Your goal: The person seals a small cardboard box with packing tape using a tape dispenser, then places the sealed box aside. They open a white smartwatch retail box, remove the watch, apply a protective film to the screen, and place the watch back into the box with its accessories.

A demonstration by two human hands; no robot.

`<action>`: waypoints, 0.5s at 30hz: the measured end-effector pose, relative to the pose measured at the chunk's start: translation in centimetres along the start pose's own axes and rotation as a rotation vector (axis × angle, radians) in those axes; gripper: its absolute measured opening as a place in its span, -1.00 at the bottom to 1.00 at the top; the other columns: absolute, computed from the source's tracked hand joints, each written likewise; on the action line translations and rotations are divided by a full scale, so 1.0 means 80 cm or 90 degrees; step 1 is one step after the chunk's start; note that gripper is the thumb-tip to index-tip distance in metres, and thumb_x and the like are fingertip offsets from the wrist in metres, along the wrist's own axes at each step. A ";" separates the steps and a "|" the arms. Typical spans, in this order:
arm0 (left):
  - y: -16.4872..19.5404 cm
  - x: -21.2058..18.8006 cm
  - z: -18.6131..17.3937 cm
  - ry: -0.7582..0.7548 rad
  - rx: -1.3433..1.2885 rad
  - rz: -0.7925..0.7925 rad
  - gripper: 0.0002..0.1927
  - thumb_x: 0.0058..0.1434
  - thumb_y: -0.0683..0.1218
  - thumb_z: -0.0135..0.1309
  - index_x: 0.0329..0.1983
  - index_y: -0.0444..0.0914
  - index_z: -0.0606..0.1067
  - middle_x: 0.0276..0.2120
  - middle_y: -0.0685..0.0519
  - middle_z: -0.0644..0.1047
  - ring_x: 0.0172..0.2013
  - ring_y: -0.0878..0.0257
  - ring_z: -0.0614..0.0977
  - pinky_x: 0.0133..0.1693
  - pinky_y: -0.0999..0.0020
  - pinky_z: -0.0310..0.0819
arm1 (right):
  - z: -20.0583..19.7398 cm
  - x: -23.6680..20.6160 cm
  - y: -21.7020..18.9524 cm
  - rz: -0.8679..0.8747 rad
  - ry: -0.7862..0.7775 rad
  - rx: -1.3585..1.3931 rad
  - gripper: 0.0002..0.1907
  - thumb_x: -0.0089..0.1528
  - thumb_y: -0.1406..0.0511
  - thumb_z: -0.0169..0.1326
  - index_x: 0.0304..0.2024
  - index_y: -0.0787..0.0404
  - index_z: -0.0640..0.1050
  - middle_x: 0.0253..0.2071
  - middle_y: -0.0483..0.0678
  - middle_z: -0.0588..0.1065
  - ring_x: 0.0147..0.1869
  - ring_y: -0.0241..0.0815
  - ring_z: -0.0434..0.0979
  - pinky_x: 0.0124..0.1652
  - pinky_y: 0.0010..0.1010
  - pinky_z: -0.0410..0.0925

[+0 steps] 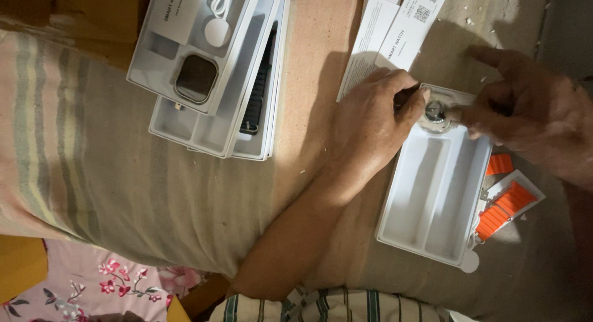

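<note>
Head view, small silver watch case [434,111] pinched between the fingers of left hand [370,115] and right hand [525,115], held over the top end of a white tray [432,192], orange straps [506,201] beside it, stacked trays [216,75] well apart.

Left hand [377,121]: forearm bare, extended up from the lower edge and angled rightward; hand palm-down, fingers curled, thumb tip pressed forward toward the right hand. Right hand [531,115]: enters from the right edge, palm-down; index finger raised and extended, thumb and another finger pinched toward the left thumb.
</note>
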State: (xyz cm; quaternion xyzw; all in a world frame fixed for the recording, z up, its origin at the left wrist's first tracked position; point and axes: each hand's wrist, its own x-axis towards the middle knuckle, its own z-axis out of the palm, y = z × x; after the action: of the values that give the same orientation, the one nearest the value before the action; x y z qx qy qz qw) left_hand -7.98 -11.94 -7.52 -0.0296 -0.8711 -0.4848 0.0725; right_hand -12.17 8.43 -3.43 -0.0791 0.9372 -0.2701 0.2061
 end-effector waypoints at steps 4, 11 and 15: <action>-0.004 0.000 0.001 0.033 0.007 0.016 -0.78 0.39 -0.03 0.10 -0.25 -0.29 0.57 -0.34 -0.03 0.60 -0.42 0.19 0.65 -0.35 0.26 0.54 | 0.001 0.001 0.003 0.009 0.006 -0.023 -0.17 0.25 0.24 0.27 0.47 0.48 0.27 -0.48 0.14 0.62 -0.49 -0.19 0.63 -0.53 -0.40 0.41; -0.009 0.004 0.004 0.016 -0.046 -0.008 -0.79 0.37 -0.03 0.09 -0.20 -0.29 0.58 -0.35 -0.01 0.60 -0.44 0.27 0.67 -0.39 0.35 0.58 | 0.000 -0.005 0.008 -0.123 0.044 0.135 -0.41 0.38 0.40 0.10 0.41 0.55 0.33 -0.52 0.12 0.53 -0.55 -0.25 0.49 -0.62 -0.49 0.27; -0.008 0.003 0.003 -0.021 -0.031 -0.023 -0.80 0.33 -0.03 0.11 -0.11 -0.22 0.61 -0.33 0.01 0.61 -0.40 0.25 0.68 -0.33 0.32 0.59 | 0.001 -0.008 0.014 -0.129 0.033 0.249 -0.35 0.34 0.44 0.08 0.46 0.55 0.27 -0.52 0.06 0.50 -0.56 -0.35 0.39 -0.60 -0.53 0.18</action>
State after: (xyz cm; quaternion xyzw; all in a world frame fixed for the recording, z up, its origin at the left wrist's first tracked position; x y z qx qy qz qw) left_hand -8.35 -12.13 -8.15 -0.0238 -0.8606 -0.5063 0.0487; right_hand -11.61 9.48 -3.90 -0.1244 0.8592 -0.4682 0.1648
